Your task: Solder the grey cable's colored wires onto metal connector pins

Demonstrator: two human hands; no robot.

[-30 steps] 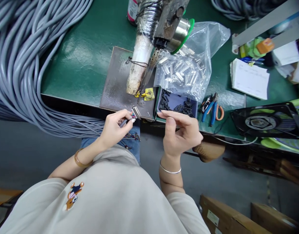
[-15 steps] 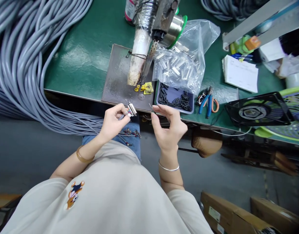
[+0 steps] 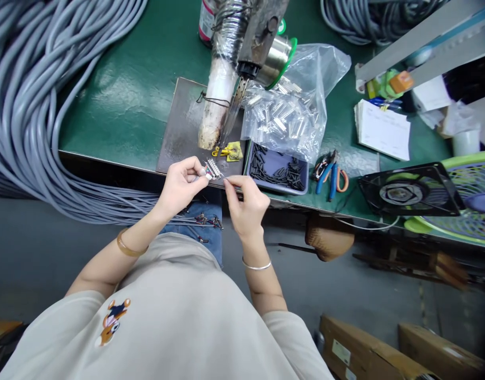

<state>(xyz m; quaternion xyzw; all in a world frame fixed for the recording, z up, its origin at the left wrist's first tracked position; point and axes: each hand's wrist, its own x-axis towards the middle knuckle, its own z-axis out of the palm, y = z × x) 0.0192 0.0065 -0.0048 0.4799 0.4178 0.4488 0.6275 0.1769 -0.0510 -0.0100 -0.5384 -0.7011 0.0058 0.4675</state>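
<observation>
My left hand (image 3: 182, 184) is closed around the wired end of a multi-pin connector (image 3: 213, 169), with small coloured wires between the fingertips. The connector's pin rows face up, over the front edge of the dark mat. My right hand (image 3: 246, 206) pinches a small thin wire-like piece (image 3: 222, 178) right beside the connector; its exact kind is too small to make out. Whether it touches the pins, I cannot tell. Just beyond the hands, a soldering iron (image 3: 231, 119) points down toward a yellow sponge (image 3: 234, 152).
A purple tray (image 3: 279, 187) holds black sleeves, below a clear bag (image 3: 289, 119) of connectors. Blue-handled pliers (image 3: 332, 179), a notepad (image 3: 382, 129) and a black fan (image 3: 408, 192) are to the right. Grey cables (image 3: 32, 105) fill the left. Finished-looking cable ends (image 3: 205, 219) lie across my lap.
My right hand has moved left from in front of the tray to the connector, carrying the thin piece. My left hand keeps its hold; the whole view has shifted slightly.
</observation>
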